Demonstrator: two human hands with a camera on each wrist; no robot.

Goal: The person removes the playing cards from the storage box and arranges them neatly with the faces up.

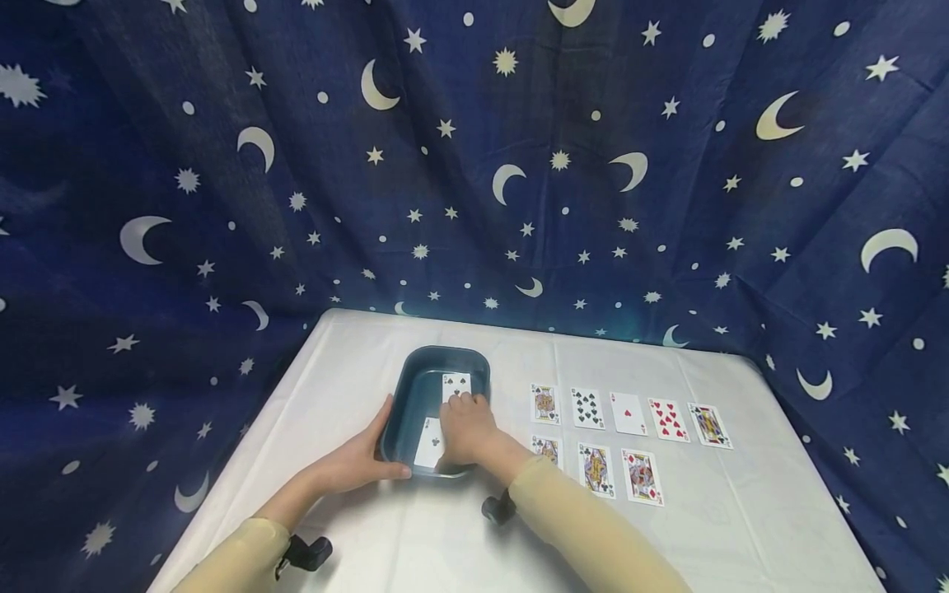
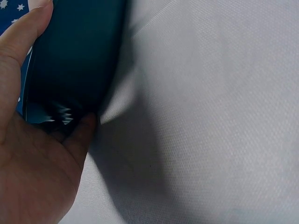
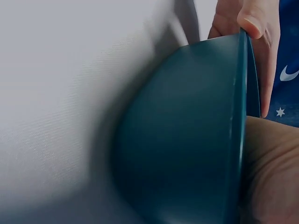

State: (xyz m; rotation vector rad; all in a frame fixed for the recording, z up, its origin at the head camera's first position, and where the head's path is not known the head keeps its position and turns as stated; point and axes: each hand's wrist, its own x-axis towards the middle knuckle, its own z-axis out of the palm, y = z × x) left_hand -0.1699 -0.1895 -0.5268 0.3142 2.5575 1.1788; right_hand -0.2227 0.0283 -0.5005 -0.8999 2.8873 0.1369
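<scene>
A teal plastic tray with raised walls stands on the table's left half. My left hand grips its near-left corner, thumb and fingers spread around the wall; the left wrist view shows this hand close against the tray. Inside the tray lie a spade playing card and a club card. Over them my right hand reaches in with bent fingers, whose tips are hidden. In the right wrist view, the tray's outer wall hides much of the right hand.
Right of the tray, several face-up cards lie in two rows, among them a heart ace and a diamond face card. My right forearm partly covers the lower row's left card. A star-patterned blue curtain hangs behind the white-covered table.
</scene>
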